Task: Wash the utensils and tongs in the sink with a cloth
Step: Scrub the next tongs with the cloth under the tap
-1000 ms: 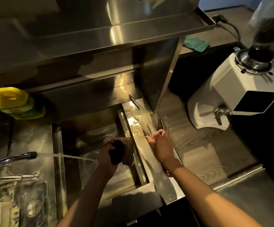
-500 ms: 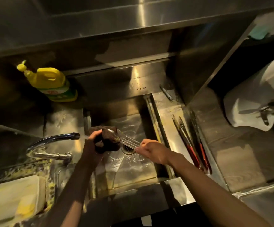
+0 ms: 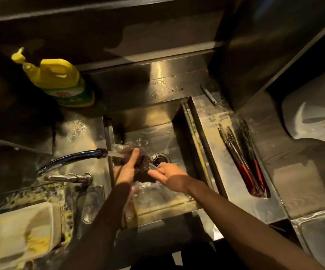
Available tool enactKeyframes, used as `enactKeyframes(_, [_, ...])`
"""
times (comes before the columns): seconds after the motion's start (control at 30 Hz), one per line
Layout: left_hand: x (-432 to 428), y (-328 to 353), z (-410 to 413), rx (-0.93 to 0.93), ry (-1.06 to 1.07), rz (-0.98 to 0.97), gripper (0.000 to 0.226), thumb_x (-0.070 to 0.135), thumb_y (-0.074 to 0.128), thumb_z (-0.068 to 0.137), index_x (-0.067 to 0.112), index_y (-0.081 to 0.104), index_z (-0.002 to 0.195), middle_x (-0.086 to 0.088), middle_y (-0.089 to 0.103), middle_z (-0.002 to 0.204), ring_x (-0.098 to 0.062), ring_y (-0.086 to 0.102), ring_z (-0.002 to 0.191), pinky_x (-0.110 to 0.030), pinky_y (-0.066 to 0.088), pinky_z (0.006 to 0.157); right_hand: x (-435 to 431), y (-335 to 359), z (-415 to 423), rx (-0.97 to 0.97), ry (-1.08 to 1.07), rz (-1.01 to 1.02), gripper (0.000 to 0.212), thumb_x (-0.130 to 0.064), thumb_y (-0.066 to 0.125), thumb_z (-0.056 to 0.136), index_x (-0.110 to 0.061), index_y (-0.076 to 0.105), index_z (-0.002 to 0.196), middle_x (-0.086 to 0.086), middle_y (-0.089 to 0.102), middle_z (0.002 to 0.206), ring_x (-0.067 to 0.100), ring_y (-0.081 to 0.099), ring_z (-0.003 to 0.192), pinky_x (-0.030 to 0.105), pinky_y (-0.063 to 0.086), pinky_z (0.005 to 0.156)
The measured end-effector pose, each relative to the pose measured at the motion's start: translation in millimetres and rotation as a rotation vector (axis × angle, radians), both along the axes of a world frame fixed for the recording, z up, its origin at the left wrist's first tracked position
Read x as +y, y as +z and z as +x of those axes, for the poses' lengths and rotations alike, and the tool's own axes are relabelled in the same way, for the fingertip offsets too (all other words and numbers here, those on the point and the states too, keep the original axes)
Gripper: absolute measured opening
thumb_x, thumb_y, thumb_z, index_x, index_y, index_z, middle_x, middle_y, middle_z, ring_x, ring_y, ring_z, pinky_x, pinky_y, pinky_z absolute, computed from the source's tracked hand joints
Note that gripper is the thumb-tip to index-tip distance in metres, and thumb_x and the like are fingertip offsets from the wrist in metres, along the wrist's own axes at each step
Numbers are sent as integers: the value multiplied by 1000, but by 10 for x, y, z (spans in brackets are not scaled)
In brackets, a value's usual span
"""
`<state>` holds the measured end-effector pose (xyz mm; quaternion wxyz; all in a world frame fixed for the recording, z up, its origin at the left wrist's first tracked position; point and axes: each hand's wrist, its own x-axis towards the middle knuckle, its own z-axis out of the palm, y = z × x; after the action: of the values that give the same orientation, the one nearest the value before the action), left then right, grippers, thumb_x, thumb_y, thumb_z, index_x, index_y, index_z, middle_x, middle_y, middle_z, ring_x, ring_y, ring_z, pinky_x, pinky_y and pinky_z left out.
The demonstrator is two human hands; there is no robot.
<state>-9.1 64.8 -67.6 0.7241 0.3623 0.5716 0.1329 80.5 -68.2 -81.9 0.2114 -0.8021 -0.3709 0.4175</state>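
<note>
Leaving the tongs (image 3: 243, 162) laid at frame right, we brought both hands mid-frame: left hand (image 3: 127, 170) clamped round the cloth (image 3: 143, 171), right hand (image 3: 167, 174) pinching a utensil (image 3: 152, 165) under running water. Utensil washing had begun.

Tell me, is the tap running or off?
Running. A stream of water leaves the tap and hits the cloth under the left hand, splashing over the sink.

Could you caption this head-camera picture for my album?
Under the tap, the left hand holds a dark cloth on a utensil in the right hand; tongs lie beside the sink.
</note>
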Motion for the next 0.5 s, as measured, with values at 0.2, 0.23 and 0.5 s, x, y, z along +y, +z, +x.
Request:
enactKeyframes(0.2, [408, -2, -88, 97, -135, 182, 37, 37, 81, 76, 11, 65, 96, -3, 72, 82, -21, 68, 74, -26, 57, 56, -104, 111, 491, -247, 299, -66, 61, -60, 40, 100, -13, 73, 80, 1, 65, 90, 17, 56, 113, 24, 41, 90])
enactKeyframes(0.23, [404, 0, -69, 110, -150, 222, 34, 39, 80, 78, 14, 64, 94, -2, 71, 83, -19, 67, 75, -25, 56, 57, -85, 151, 554, -275, 317, -69, 58, -57, 42, 100, -14, 73, 78, 1, 70, 94, 13, 51, 124, 24, 39, 91])
enactKeyframes(0.5, [345, -4, 148, -19, 147, 34, 43, 42, 76, 82, 12, 64, 109, -5, 70, 100, -24, 68, 88, -36, 56, 79, 107, -41, 306, -73, 76, -20, 68, -64, 47, 95, -5, 61, 66, 21, 62, 84, 29, 60, 71, 44, 53, 75])
